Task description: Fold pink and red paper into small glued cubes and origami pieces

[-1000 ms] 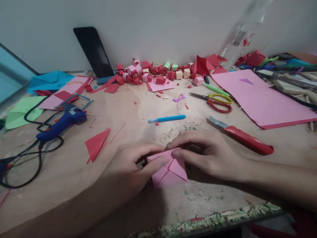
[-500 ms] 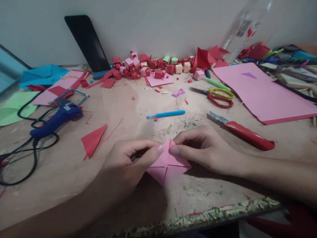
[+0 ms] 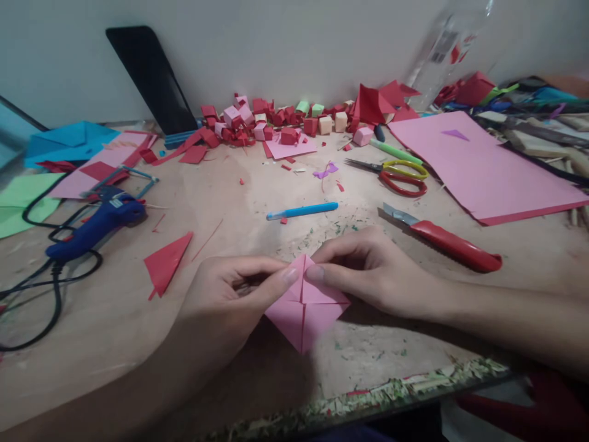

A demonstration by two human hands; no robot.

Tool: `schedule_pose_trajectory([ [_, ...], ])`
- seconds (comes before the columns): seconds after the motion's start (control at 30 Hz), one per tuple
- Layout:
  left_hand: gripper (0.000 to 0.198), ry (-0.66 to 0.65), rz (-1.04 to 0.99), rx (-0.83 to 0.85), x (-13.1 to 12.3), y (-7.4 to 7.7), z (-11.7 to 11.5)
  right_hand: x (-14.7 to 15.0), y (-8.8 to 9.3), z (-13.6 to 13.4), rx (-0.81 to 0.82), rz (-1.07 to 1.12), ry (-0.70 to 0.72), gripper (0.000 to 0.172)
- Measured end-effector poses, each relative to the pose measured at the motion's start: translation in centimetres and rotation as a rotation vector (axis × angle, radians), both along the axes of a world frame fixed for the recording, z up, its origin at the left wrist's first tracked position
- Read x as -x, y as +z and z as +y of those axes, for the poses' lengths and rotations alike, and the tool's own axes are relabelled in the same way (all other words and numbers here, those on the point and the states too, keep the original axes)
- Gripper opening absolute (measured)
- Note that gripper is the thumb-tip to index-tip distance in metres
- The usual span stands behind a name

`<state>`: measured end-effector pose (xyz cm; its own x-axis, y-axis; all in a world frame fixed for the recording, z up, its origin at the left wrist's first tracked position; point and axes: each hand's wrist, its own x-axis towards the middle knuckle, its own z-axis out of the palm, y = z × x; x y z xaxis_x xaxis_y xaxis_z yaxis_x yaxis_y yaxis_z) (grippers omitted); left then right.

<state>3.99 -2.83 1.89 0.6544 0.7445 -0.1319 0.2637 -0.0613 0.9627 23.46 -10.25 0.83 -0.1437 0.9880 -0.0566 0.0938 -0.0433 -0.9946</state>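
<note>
Between my hands is a folded pink paper [image 3: 304,319], diamond-shaped, with crossing fold lines meeting near its middle. My left hand [image 3: 239,294] pinches its upper left edge, thumb on top. On the upper right side, my right hand [image 3: 363,270] grips it the same way, its thumb close to the top corner. The fingers beneath the paper are hidden. Just beyond my hands lies a blue pen [image 3: 304,211]. A red-handled utility knife [image 3: 442,239] rests beyond my right forearm, and a folded red paper piece [image 3: 168,264] lies left of my left hand.
Scissors [image 3: 391,175] lie beside large pink sheets [image 3: 483,166] at right. Small paper cubes [image 3: 288,135] pile along the wall. A blue glue gun [image 3: 99,224] with a looping cord is at left. A black phone [image 3: 154,80] and a plastic bottle [image 3: 444,55] lean on the wall.
The pink paper's flaps lie closer together, their edges now meeting in a neater cross. Both hands keep their pinch. The whole view has shifted slightly.
</note>
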Motion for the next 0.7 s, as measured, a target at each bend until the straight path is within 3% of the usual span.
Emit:
schedule_pose_trajectory([
  [0.23,0.015,-0.034,-0.048,0.079,-0.04,-0.33,-0.08,-0.2,-0.12,0.25,0.064,0.017,-0.045,0.023],
  [0.7,0.008,-0.019,-0.042,0.044,-0.08,-0.36,-0.22,0.0,-0.06,0.02,0.103,-0.045,-0.019,0.031],
])
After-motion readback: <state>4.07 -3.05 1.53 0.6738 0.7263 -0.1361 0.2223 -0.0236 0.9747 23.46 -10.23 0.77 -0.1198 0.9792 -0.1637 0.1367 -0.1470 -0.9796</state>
